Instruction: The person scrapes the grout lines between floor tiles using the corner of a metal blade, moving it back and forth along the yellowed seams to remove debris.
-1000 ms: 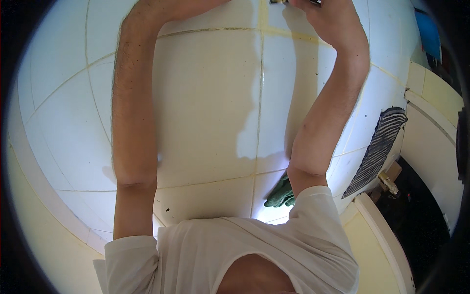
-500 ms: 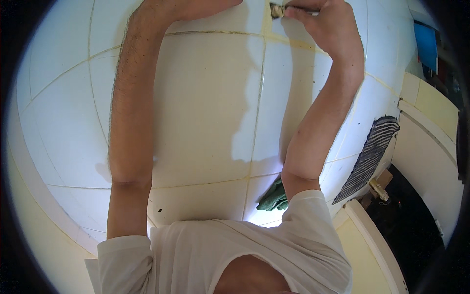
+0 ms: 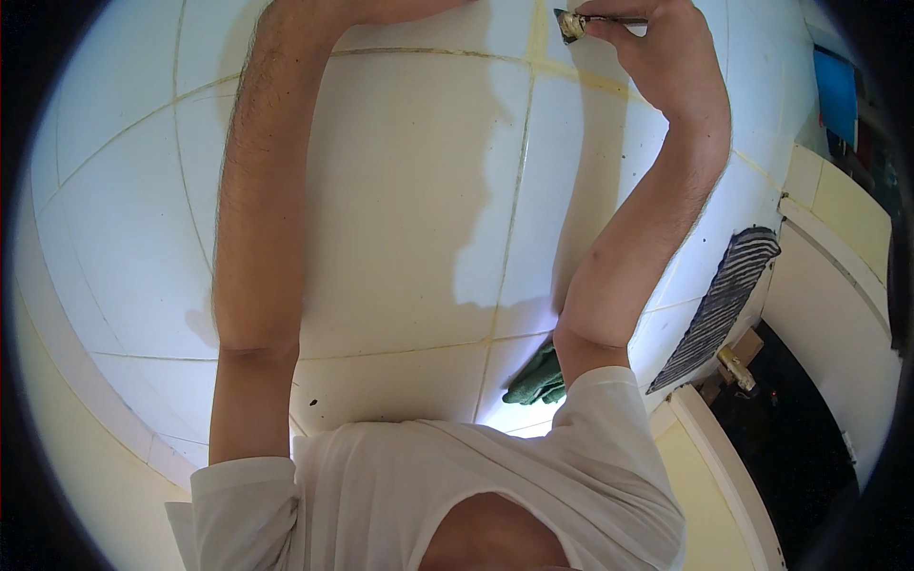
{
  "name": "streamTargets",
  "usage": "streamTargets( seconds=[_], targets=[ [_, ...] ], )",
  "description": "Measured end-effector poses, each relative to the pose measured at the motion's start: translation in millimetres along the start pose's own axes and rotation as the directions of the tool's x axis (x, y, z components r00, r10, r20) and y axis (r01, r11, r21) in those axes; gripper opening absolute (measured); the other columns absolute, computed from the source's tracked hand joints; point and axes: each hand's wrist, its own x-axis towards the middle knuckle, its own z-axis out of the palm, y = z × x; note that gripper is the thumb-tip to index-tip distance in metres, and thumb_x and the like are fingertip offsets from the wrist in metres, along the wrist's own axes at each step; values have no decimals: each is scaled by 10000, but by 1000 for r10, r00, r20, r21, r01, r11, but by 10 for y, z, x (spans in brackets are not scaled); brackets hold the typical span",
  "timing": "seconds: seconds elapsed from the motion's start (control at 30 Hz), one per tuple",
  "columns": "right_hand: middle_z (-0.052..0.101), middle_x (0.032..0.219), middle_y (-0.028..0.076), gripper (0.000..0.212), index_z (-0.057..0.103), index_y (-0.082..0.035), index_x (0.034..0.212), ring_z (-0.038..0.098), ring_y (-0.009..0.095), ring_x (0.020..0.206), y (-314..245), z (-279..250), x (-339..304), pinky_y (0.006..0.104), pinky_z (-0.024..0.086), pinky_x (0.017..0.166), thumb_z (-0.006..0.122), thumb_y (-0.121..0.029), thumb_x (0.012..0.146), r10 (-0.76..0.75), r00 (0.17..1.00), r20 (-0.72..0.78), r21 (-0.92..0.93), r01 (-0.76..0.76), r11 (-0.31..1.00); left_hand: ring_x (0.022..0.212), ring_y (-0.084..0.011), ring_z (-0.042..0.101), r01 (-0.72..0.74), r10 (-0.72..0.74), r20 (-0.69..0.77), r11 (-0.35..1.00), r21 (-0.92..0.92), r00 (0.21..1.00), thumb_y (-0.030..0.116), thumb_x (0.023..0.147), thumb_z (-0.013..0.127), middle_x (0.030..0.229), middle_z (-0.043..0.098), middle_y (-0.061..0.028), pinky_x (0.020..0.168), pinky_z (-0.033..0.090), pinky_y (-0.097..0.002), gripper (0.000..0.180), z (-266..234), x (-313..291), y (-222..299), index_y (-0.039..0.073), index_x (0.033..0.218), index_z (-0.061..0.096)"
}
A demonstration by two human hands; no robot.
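Head view: right hand [image 3: 666, 67] pinching a small scraper [image 3: 595, 21], now lower, blade on the grout line [image 3: 519, 190] of the tiled floor [image 3: 400, 209]; left hand mostly out of frame, grip unclear.

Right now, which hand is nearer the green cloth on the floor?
Right. The right hand is up by the grout line, its arm passing just above the green cloth; the left hand is farther off, across the tiles.

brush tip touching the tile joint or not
Cannot tell. In the head view the brush held by the right hand lies over the joint, but no contact or gap shows.
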Motion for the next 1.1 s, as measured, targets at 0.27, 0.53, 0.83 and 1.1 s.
streamTargets(
  seconds=[0.27, 0.53, 0.83, 1.1],
  targets=[
    [694, 929, 144, 202, 821, -62, 915, 590, 336, 955, 72, 31, 62, 414, 509, 891, 804, 45, 745, -5, 1000, -30, 4, 5, 1000, 1587, -436, -61, 8, -8, 27, 1000, 1, 1000, 469, 947, 590, 1737, 16, -185, 1183, -36, -766, 872, -41, -23, 40, 231, 1670, 164],
    [640, 957, 191, 275, 673, 19, 939, 612, 368, 977, 201, 57, 85, 421, 526, 869, 836, 27, 718, 50, 988, -146, 117, -32, 993, 1593, -415, -70, -11, 19, 102, 997, -79, 995, 444, 906, 658, 1742, 29, -170, 1202, -76, -713, 915, -90, 132, -92, 227, 1665, 196],
    [668, 887, 165, 188, 621, 49, 1018, 672, 254, 851, 291, 39, 105, 365, 542, 777, 661, 93, 840, 62, 973, -224, 513, 63, 856, 1600, -384, -63, 53, -40, 161, 996, -73, 986, 427, 889, 684, 1743, 43, -166, 1212, -81, -691, 925, -167, 178, 32, 226, 1661, 216],
    [688, 889, 149, 255, 585, 58, 1143, 676, 210, 843, 365, 14, 106, 336, 538, 797, 619, 106, 895, 184, 944, -275, 624, 30, 781, 1611, -278, -82, -65, 62, -46, 996, -57, 997, 483, 898, 657, 1759, 45, 5, 1170, -155, -722, 833, 201, 303, -297, 446, 1627, 257]
  ],
)
